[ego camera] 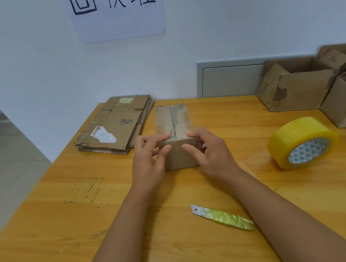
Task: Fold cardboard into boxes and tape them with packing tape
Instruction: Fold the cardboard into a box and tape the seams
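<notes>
A small folded cardboard box (173,122) stands on the wooden table (91,217) in the middle, its top flaps closed with a seam running away from me. My left hand (149,159) grips its near left corner, thumb on the front face and fingers on the top edge. My right hand (208,150) holds the near right corner the same way. A roll of yellow packing tape (302,142) stands on its side to the right. A stack of flattened cardboard (114,125) lies at the back left.
A utility knife with a green handle (224,217) lies near me, blade pointing left. Several worn open cardboard boxes (306,88) crowd the back right corner. A wall with a paper sign (117,11) rises behind the table. The floor drops off on the left.
</notes>
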A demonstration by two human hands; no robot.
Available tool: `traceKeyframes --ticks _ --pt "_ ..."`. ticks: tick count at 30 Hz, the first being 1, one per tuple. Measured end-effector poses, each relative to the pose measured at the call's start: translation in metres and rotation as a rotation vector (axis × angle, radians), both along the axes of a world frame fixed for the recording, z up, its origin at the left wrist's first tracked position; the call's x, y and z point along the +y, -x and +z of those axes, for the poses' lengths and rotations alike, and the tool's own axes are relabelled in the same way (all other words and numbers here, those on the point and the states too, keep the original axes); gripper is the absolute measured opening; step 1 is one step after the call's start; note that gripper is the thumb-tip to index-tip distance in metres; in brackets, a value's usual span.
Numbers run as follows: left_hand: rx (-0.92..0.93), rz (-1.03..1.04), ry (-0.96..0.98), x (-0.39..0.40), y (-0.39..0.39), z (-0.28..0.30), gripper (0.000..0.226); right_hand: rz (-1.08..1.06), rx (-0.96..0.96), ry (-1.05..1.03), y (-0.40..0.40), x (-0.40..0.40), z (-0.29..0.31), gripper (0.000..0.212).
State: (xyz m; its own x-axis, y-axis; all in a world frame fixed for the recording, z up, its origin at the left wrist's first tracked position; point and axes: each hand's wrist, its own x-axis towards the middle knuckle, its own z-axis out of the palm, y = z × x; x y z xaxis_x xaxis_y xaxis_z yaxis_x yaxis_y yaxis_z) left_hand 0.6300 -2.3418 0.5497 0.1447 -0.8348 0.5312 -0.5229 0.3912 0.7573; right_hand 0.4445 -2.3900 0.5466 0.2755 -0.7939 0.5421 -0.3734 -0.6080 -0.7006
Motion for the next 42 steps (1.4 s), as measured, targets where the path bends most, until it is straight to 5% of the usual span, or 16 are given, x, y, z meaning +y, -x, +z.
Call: traceKeyframes --ticks 5,23,27,42 --pt "0.078 -0.068 -0.037 0.007 -0.006 0.003 0.040 0.098 0.013 -0.055 0.013 0.000 0.000 0.034" --pt "0.135 0.001 -0.032 0.009 0.006 0.010 0.020 0.070 -0.181 -0.078 0.005 0.005 0.005 0.025" --pt "0.153 -0.030 -0.031 0.010 0.008 0.009 0.017 0.071 -0.132 0.082 0.004 0.007 0.004 0.024" --pt "0.113 0.040 -0.021 0.008 0.024 0.007 0.013 0.080 -0.200 -0.054 -0.005 0.012 0.006 0.022"
